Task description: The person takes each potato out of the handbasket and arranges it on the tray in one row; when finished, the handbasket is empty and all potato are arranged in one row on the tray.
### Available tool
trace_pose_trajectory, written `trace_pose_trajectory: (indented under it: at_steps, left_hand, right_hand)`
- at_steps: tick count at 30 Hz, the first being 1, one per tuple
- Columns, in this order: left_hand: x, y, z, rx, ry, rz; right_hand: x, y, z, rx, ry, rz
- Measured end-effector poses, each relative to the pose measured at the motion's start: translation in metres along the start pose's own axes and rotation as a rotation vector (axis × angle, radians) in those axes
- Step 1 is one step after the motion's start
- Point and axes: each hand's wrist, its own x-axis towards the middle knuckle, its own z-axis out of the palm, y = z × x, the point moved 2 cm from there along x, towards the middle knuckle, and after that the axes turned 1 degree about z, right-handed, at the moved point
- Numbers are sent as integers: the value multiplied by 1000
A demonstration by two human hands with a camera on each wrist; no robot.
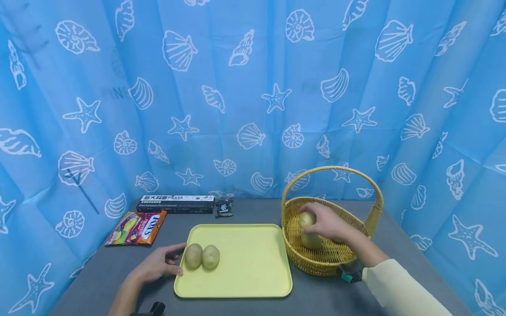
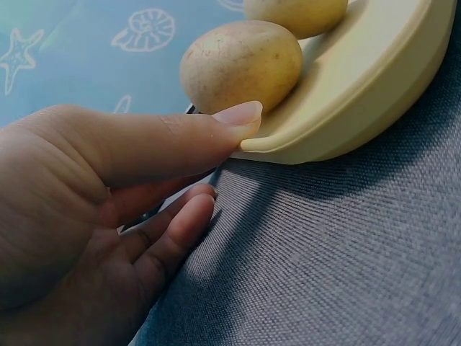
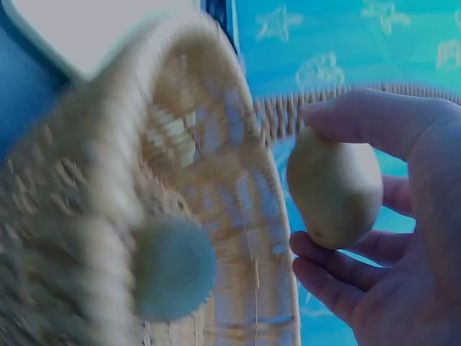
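In the head view my right hand point(image 1: 322, 221) holds a potato point(image 1: 306, 219) over the yellow wicker basket point(image 1: 294, 252). The right wrist view shows that potato point(image 3: 335, 189) gripped between thumb and fingers, above the basket's rim. Another potato point(image 1: 311, 240) lies inside the basket. My left hand point(image 1: 156, 264) is at the left edge of the yellow tray point(image 1: 253, 263), thumb and forefinger spread along it. Up close, the left thumb point(image 2: 194, 140) rests at the tray's rim. Two potatoes, one left point(image 1: 193, 256) and one right point(image 1: 211, 256), sit side by side on the tray.
Behind the tray stand a dark pasta box point(image 1: 175, 205) and a small black packet point(image 1: 224, 208). A purple and orange candy bag point(image 1: 136, 228) lies at the left. The basket's tall handle point(image 1: 332, 168) arches above it. A blue shell-patterned curtain point(image 1: 253, 96) hangs around the grey table.
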Motion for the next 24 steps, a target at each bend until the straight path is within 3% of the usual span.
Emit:
trace_pose_trajectory:
  at_steps: [11, 16, 24]
  left_hand:
    - [1, 0, 1, -13, -6, 15]
    - [2, 2, 2, 0, 1, -5]
    - [0, 3, 0, 5, -4, 9]
  right_hand:
    - [-24, -48, 18, 45, 145, -159]
    - [-26, -62, 31, 85, 152, -252]
    - [-14, -88, 64, 178, 79, -300]
